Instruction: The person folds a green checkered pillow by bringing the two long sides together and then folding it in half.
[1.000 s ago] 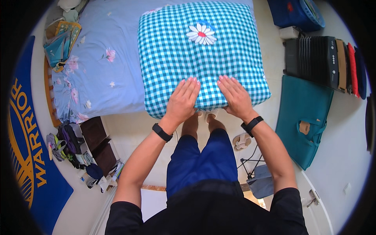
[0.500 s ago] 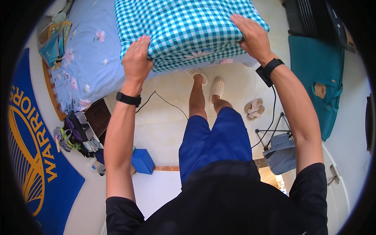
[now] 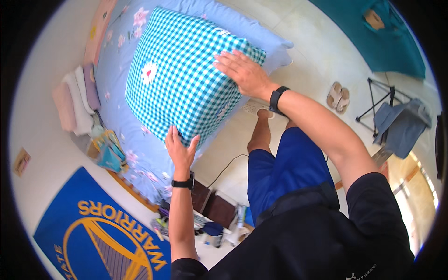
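A thick, block-shaped folded quilt (image 3: 179, 72) in teal and white checks, with a white daisy on it, lies on the blue floral bed sheet (image 3: 233, 21). My right hand (image 3: 247, 72) rests on its right side, fingers stretched out over the top edge. At the near corner, my left hand (image 3: 181, 151) touches the cloth with fingers up and thumb spread apart. Neither hand is closed around the fabric. A dark wristband circles each wrist. The quilt's underside is hidden.
Folded cloths (image 3: 77, 98) and a teal bag (image 3: 111, 154) sit along the bed's left side by the wall. A blue banner (image 3: 107, 233) hangs nearby. Sandals (image 3: 338, 97), a folding stool (image 3: 385, 100) with a grey hat (image 3: 401, 126), and a cable (image 3: 226, 168) are on the right and below.
The view has turned, showing more of the left wall. Both hands have loosened from the quilt's front edge; the right now lies flatter, the left has spread at the near corner.
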